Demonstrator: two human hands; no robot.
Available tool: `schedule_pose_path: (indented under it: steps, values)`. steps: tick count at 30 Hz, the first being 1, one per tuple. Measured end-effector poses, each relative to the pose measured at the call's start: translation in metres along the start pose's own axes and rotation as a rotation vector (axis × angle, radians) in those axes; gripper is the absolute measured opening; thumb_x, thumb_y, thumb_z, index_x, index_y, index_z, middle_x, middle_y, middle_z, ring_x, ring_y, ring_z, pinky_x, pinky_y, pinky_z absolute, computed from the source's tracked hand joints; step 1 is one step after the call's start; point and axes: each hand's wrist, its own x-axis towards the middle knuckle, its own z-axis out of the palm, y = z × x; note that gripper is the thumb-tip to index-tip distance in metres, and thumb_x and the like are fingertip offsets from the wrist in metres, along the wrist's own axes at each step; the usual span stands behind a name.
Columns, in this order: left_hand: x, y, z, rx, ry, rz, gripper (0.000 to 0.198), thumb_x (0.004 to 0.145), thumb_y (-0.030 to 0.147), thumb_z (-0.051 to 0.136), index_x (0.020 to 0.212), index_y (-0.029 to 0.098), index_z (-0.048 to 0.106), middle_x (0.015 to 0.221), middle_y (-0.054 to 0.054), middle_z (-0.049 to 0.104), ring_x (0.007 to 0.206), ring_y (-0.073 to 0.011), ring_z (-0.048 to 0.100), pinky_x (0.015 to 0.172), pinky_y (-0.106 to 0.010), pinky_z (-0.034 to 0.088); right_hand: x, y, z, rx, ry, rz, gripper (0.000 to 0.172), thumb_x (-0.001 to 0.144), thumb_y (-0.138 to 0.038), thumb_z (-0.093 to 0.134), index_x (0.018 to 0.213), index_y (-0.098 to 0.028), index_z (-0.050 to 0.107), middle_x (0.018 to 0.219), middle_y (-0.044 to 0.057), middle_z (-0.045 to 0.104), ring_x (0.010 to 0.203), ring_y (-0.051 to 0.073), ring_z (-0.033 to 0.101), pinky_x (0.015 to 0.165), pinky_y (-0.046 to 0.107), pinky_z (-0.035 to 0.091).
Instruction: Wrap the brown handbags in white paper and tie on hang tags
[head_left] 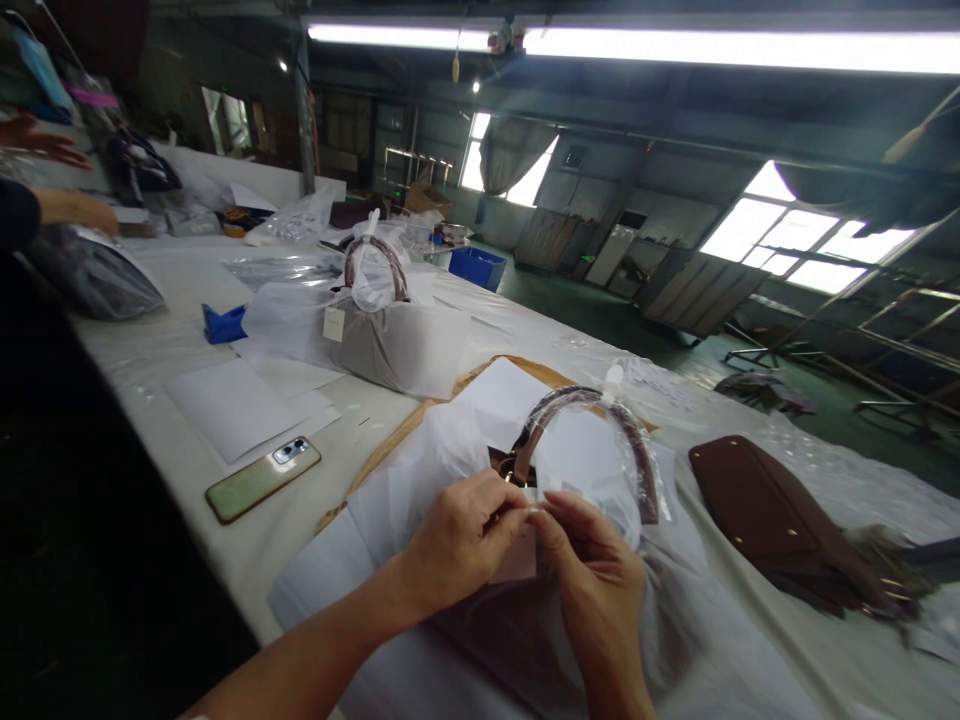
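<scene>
A brown handbag point(495, 625) stands before me, partly covered by thin white tissue paper point(431, 470). Clear film wraps its arched handles point(643, 465), bound at the top by a white tie. At the front of the bag, below the handle base, my left hand point(461, 535) and my right hand point(600, 575) meet with fingertips pinched. A small whitish bit shows between them, too small and covered to name. Just under the fingers hangs a pinkish tag point(516, 560). Both hands are closed.
Another wrapped handbag point(390, 345) stands farther back. A phone point(262, 480) and white sheets point(236, 405) lie left, near a blue piece point(225, 323). At right lies a brown bag point(757, 500) on its side. Another person's arm point(75, 210) reaches in at far left.
</scene>
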Motion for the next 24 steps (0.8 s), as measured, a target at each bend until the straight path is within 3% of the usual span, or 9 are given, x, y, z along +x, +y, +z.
schedule_pose_path:
  steps: [5, 7, 10, 12, 20, 24]
  values:
    - [-0.001, -0.006, -0.003, 0.121, -0.114, 0.180, 0.021, 0.096, 0.023, 0.044, 0.089, 0.017, 0.063, 0.081, -0.005, 0.063, 0.078, -0.0145, 0.057, 0.072, -0.025, 0.043, 0.003, -0.001, -0.006, 0.076, -0.115, 0.087, 0.033, 0.066, -0.035, 0.082, 0.093, -0.019, 0.069, 0.080, 0.005, 0.072, 0.071, 0.017, 0.068, 0.069, 0.029, 0.056]
    - [0.002, -0.007, -0.008, 0.018, -0.164, 0.134, 0.018, 0.094, 0.024, 0.049, 0.089, 0.017, 0.065, 0.081, -0.004, 0.065, 0.077, -0.0132, 0.059, 0.072, -0.024, 0.044, 0.003, -0.001, -0.008, 0.093, -0.168, 0.105, 0.034, 0.066, -0.035, 0.082, 0.093, -0.019, 0.069, 0.077, 0.004, 0.072, 0.068, 0.017, 0.068, 0.067, 0.028, 0.056]
    - [0.009, -0.006, -0.018, -0.158, -0.187, -0.096, 0.006, 0.083, 0.024, 0.064, 0.082, 0.018, 0.063, 0.074, 0.001, 0.064, 0.068, -0.0099, 0.058, 0.062, -0.019, 0.042, 0.002, -0.004, -0.009, 0.060, -0.199, 0.086, 0.033, 0.066, -0.035, 0.082, 0.091, -0.019, 0.069, 0.074, 0.005, 0.071, 0.066, 0.018, 0.068, 0.064, 0.028, 0.056]
    - [0.014, -0.004, -0.024, -0.193, -0.212, -0.206, 0.012, 0.076, 0.022, 0.071, 0.078, 0.018, 0.060, 0.070, 0.004, 0.062, 0.065, -0.0090, 0.057, 0.059, -0.018, 0.041, 0.003, -0.005, -0.009, 0.028, -0.210, 0.063, 0.032, 0.066, -0.035, 0.081, 0.091, -0.018, 0.070, 0.073, 0.006, 0.071, 0.066, 0.019, 0.068, 0.063, 0.028, 0.057]
    - [0.022, -0.008, -0.025, -0.015, -0.290, -0.065, 0.012, 0.075, 0.015, 0.069, 0.079, 0.019, 0.059, 0.068, 0.005, 0.061, 0.061, -0.0083, 0.055, 0.060, -0.019, 0.040, 0.011, 0.000, -0.014, -0.052, -0.360, 0.016, 0.029, 0.070, -0.037, 0.078, 0.093, -0.019, 0.072, 0.074, 0.006, 0.072, 0.066, 0.019, 0.069, 0.061, 0.028, 0.057]
    - [0.022, -0.012, -0.021, -0.121, -0.257, -0.126, 0.015, 0.072, 0.021, 0.072, 0.075, 0.018, 0.058, 0.067, 0.005, 0.059, 0.062, -0.0083, 0.054, 0.058, -0.018, 0.040, 0.010, -0.001, -0.011, -0.028, -0.300, 0.024, 0.024, 0.067, -0.036, 0.081, 0.080, -0.019, 0.073, 0.073, 0.005, 0.072, 0.066, 0.020, 0.068, 0.063, 0.029, 0.058]
